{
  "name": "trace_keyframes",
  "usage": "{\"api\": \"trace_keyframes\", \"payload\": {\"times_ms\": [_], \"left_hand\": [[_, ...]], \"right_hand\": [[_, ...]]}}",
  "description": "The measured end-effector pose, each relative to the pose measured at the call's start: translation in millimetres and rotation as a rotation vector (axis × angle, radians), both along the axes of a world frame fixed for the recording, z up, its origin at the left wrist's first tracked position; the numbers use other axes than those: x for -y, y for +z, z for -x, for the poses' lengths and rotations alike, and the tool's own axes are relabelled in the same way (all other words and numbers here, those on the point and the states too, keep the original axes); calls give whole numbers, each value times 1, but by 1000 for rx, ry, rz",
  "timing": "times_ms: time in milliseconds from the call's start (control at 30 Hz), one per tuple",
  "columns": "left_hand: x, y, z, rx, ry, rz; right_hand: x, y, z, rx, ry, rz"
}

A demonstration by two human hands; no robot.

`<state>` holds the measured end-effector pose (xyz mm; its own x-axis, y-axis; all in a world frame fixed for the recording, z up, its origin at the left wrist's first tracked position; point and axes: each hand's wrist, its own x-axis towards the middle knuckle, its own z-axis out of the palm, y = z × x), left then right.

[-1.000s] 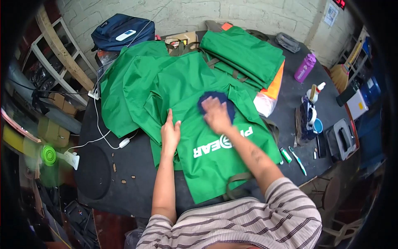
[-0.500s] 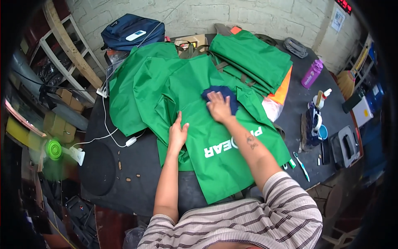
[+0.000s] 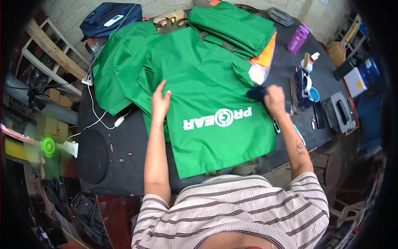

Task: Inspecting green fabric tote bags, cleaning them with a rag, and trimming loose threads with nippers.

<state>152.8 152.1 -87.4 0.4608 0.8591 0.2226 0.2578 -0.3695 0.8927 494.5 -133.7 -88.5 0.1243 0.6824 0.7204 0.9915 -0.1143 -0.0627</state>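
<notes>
Spread over the dark table lies a large green fabric piece [image 3: 207, 143] with white printing near its front edge. My left hand [image 3: 161, 101] rests on its left part, fingers stretched and thumb apart. At the fabric's right edge, my right hand [image 3: 275, 101] is closed on a bunched dark navy cloth [image 3: 257, 93], which hangs out toward the left of the fist. More green fabric [image 3: 112, 79] lies rumpled to the left, partly under the printed piece.
Folded green fabric with straps [image 3: 232, 27] sits at the back, beside a blue bag [image 3: 108, 23]. On the right stand a purple bottle [image 3: 298, 39], a caddy of small items [image 3: 304, 85] and a grey case [image 3: 339, 112]. A green fan [image 3: 48, 146] spins at the left.
My right hand has gathered up the navy cloth, which was flat under the palm, and carried it right to the fabric's edge. My left hand stays on the fabric. The view has shifted.
</notes>
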Motion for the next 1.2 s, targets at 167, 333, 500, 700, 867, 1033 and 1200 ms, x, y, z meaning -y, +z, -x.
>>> {"api": "trace_keyframes", "payload": {"times_ms": [167, 333, 500, 700, 867, 1033, 1200], "left_hand": [[-10, 22, -16, -10, 144, 3], [-17, 50, -28, 260, 14, 375], [-14, 114, -28, 236, -188, 479], [-50, 226, 47, 200, -100, 225], [17, 273, 22, 783, -139, -756], [-36, 259, 9, 166, 74, -298], [-34, 274, 29, 448, -498, 393]], "right_hand": [[19, 38, -30, 82, -580, 6], [-73, 51, 20, -384, -119, 11], [-147, -11, -10, -522, -402, 457], [-146, 178, -69, -782, 138, 49], [-89, 267, -51, -532, 599, -563], [-138, 252, -66, -227, -149, -237], [-120, 265, -66, -1094, 203, -109]]}}
